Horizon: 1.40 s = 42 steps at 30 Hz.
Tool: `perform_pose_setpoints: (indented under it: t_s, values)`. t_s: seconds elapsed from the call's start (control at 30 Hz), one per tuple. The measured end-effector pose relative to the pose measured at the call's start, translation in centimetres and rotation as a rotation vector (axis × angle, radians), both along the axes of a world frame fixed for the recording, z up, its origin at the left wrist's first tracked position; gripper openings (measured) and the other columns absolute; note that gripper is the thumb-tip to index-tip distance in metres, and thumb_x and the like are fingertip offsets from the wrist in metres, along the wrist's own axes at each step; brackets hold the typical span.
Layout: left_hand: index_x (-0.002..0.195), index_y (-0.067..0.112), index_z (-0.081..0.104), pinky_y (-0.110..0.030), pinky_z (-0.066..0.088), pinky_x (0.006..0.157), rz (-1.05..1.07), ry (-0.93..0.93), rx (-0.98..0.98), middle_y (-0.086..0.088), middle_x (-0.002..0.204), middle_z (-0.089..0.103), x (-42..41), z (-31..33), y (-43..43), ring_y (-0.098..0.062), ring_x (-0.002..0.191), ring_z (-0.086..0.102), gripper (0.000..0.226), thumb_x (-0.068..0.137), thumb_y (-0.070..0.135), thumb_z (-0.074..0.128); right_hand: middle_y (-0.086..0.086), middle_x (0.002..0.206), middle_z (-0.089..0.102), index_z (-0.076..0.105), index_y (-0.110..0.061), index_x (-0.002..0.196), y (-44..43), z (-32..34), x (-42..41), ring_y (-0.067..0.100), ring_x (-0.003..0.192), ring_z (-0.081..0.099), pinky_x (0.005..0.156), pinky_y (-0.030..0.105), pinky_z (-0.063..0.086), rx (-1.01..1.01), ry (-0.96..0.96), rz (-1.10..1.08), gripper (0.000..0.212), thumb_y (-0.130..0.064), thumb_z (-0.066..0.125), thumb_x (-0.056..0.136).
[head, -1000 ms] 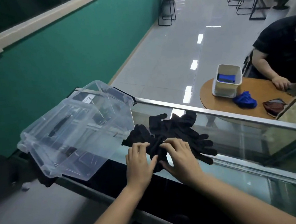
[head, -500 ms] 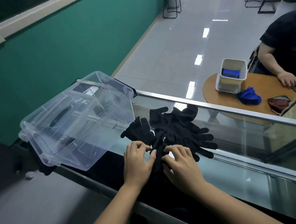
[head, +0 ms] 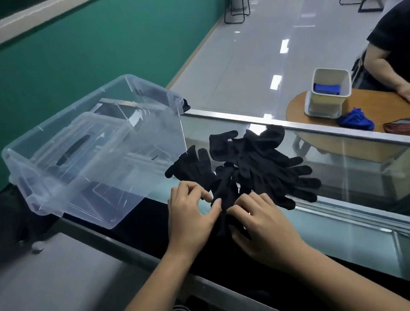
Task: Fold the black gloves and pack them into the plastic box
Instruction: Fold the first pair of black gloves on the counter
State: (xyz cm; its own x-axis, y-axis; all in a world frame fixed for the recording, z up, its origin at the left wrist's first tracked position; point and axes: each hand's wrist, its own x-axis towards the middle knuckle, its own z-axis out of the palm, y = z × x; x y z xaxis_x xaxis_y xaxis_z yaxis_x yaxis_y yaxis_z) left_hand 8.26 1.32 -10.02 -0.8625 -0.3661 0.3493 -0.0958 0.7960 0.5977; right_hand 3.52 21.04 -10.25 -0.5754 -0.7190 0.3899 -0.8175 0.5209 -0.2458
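Glass countertop [head: 355, 218] work looks barely begun: left hand [head: 192, 216] and right hand [head: 260, 222] pinch one glove [head: 223, 191] from the unfolded black gloves [head: 262, 164], clear plastic box [head: 93, 151] apparently gloveless.

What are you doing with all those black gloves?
A person is sorting a pile of black gloves on a glass counter. The left hand and right hand are both pinching one glove at the near edge of the pile, getting it ready to fold. The clear plastic box sits just to the left, tipped up on something underneath, and no gloves are inside it yet.
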Motion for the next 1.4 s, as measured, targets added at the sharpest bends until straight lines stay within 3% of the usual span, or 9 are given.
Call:
perform_pose_setpoints:
  t_s: [0.1, 0.27, 0.47, 0.63, 0.9, 1.0, 1.17, 1.3, 1.4]
  values:
    - [0.077, 0.026, 0.062, -0.03, 0.046, 0.092, 0.008, 0.05, 0.082, 0.015, 0.099, 0.057, 0.3, 0.0, -0.1, -0.01, 0.101, 0.052, 0.029, 0.096, 0.047, 0.068, -0.003, 0.104, 0.057, 0.067, -0.023, 0.118, 0.5, 0.3, 0.6, 0.024, 0.093, 0.054, 0.087, 0.038, 0.042, 0.039, -0.033, 0.043, 0.031, -0.043, 0.059, 0.095]
    - [0.083, 0.028, 0.064, -0.009, 0.039, 0.094, -0.036, 0.007, 0.148, 0.015, 0.104, 0.057, 1.6, -0.1, -0.8, -0.009, 0.112, 0.053, 0.019, 0.092, 0.029, 0.081, -0.009, 0.105, 0.058, 0.066, -0.028, 0.122, 1.1, 0.8, 1.7, 0.017, 0.099, 0.054, 0.091, 0.038, 0.042, 0.043, -0.024, 0.079, 0.034, -0.051, 0.06, 0.097]
    - [0.108, 0.041, 0.079, -0.022, 0.04, 0.11, -0.257, -0.042, 0.072, 0.018, 0.123, 0.053, 3.2, -0.1, -1.6, -0.006, 0.126, 0.047, 0.023, 0.089, 0.03, 0.084, -0.014, 0.096, 0.066, 0.069, -0.027, 0.107, 0.8, 0.5, 2.4, 0.012, 0.09, 0.062, 0.084, 0.039, 0.044, -0.018, -0.015, 0.101, 0.016, -0.038, 0.057, 0.105]
    - [0.095, 0.036, 0.075, -0.045, 0.046, 0.111, -0.231, -0.031, 0.007, 0.023, 0.115, 0.057, 4.5, -0.3, -1.8, -0.005, 0.119, 0.051, 0.007, 0.093, 0.042, 0.078, -0.011, 0.088, 0.074, 0.072, -0.022, 0.105, 0.4, 0.5, 1.8, 0.013, 0.075, 0.066, 0.073, 0.035, 0.053, -0.12, -0.055, 0.08, 0.008, -0.023, 0.066, 0.1]
    - [0.078, 0.029, 0.06, -0.046, 0.046, 0.107, -0.142, -0.053, 0.021, 0.016, 0.106, 0.062, 4.8, 0.0, -1.8, -0.006, 0.109, 0.058, 0.034, 0.085, 0.054, 0.082, -0.014, 0.069, 0.066, 0.076, -0.03, 0.104, 0.4, 1.0, 2.1, 0.0, 0.062, 0.054, 0.063, 0.01, 0.041, -0.154, -0.125, 0.084, 0.011, -0.034, 0.076, 0.094]
    - [0.077, 0.031, 0.06, -0.045, 0.049, 0.106, -0.121, -0.074, 0.111, 0.021, 0.108, 0.063, 4.6, 0.4, -1.8, -0.008, 0.113, 0.062, 0.038, 0.073, 0.066, 0.074, -0.015, 0.069, 0.063, 0.075, -0.031, 0.103, 0.0, 1.0, 2.3, 0.003, 0.062, 0.055, 0.062, 0.013, 0.042, -0.124, -0.122, 0.12, 0.013, -0.039, 0.076, 0.093]
    - [0.086, 0.033, 0.065, -0.032, 0.049, 0.103, -0.112, -0.027, 0.099, 0.02, 0.113, 0.057, 4.3, -0.1, -2.2, -0.006, 0.114, 0.06, 0.02, 0.088, 0.041, 0.083, -0.013, 0.085, 0.061, 0.072, -0.025, 0.097, -0.4, 0.7, 2.4, 0.01, 0.077, 0.056, 0.07, 0.034, 0.051, -0.124, 0.006, 0.12, 0.02, -0.045, 0.072, 0.096]
    - [0.106, 0.028, 0.063, 0.002, 0.037, 0.087, -0.041, 0.028, 0.162, 0.013, 0.117, 0.055, 3.8, -0.1, -2.6, 0.006, 0.11, 0.056, 0.015, 0.098, 0.025, 0.075, -0.013, 0.114, 0.057, 0.068, -0.032, 0.117, -0.2, 0.7, 2.3, 0.012, 0.107, 0.054, 0.096, 0.035, 0.048, 0.036, -0.015, 0.149, 0.031, -0.056, 0.064, 0.098]
    - [0.114, 0.026, 0.064, 0.001, 0.037, 0.086, -0.025, 0.009, 0.117, 0.011, 0.12, 0.055, 3.0, -0.3, -3.2, -0.006, 0.113, 0.057, 0.02, 0.098, 0.021, 0.075, -0.013, 0.126, 0.054, 0.063, -0.036, 0.129, -0.2, 0.7, 2.6, 0.011, 0.118, 0.05, 0.103, 0.032, 0.044, 0.114, -0.007, 0.126, 0.042, -0.065, 0.055, 0.1]
